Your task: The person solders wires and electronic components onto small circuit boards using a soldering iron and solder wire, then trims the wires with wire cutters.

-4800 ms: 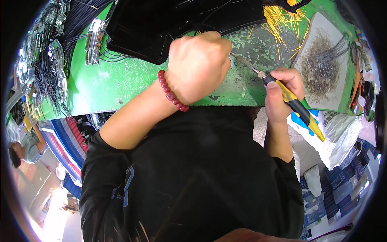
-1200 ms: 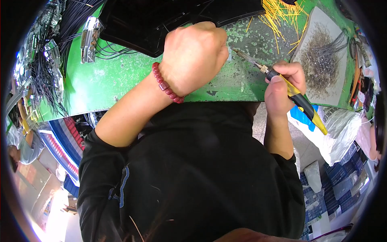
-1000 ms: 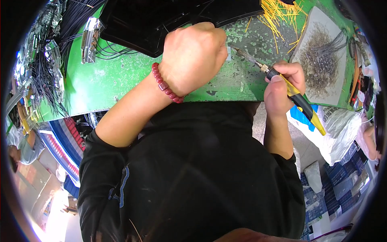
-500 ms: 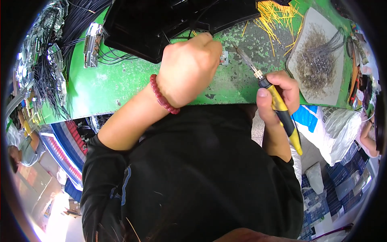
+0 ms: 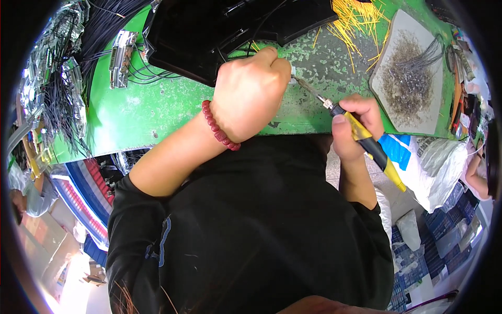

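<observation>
My right hand [image 5: 361,125] grips a soldering iron [image 5: 372,141] by its yellow and black handle. The iron's metal tip slants up and left, ending beside a small white piece [image 5: 293,72] at the edge of my left fist. That left hand [image 5: 252,89], a red bead bracelet [image 5: 217,128] at its wrist, is closed with its back toward me; what its fingers hold is hidden beneath it. Just beyond the left hand lies a large black plastic housing [image 5: 196,36], with thin black wires near its edge.
Yellow wires [image 5: 353,23] lie at the far right of the green table [image 5: 157,112]. A pale board [image 5: 423,118] there carries dark grit and fine wires. On the left are a clear-and-metal part [image 5: 121,58] and bundled black cables [image 5: 99,31]. White bags [image 5: 431,162] hang below the right edge.
The soldering iron has tilted flatter, its tip moving left and down toward the small white piece. My left hand has shifted slightly right and down. The black housing has shifted slightly right.
</observation>
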{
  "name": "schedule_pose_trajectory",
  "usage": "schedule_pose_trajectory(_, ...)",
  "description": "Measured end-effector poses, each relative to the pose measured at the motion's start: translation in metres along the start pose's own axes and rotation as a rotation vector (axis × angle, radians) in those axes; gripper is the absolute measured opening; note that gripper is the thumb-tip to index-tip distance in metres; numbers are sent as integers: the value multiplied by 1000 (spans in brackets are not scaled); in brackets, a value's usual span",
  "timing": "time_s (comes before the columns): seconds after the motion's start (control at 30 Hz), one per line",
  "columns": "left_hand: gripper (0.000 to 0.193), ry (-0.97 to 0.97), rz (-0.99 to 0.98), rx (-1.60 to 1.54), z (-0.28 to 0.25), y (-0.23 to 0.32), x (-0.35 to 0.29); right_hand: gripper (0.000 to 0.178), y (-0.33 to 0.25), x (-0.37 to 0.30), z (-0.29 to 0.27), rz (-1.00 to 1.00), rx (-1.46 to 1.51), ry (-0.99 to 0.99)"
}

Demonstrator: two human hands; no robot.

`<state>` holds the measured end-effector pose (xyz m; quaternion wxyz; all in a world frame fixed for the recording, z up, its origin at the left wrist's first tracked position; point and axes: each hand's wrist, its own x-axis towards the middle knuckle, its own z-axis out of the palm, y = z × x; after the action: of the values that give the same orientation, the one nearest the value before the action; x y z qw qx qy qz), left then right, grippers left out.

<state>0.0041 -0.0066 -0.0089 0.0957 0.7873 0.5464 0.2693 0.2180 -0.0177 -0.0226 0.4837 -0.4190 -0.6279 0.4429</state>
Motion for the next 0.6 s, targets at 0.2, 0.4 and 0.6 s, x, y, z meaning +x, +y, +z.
schedule_pose_trajectory(0.2, 9, 7, 19, 5, 1, 0, -1, 21, 5, 6, 1, -18, 35, -30)
schedule_pose_trajectory(0.4, 9, 3, 34, 22, 1, 0, -3, 19, 2, 9, 2, 10, -30, -21)
schedule_pose_trajectory(0.6, 6, -6, -45, -52, 0, -1, -2, 20, 6, 4, 3, -34, 53, 26)
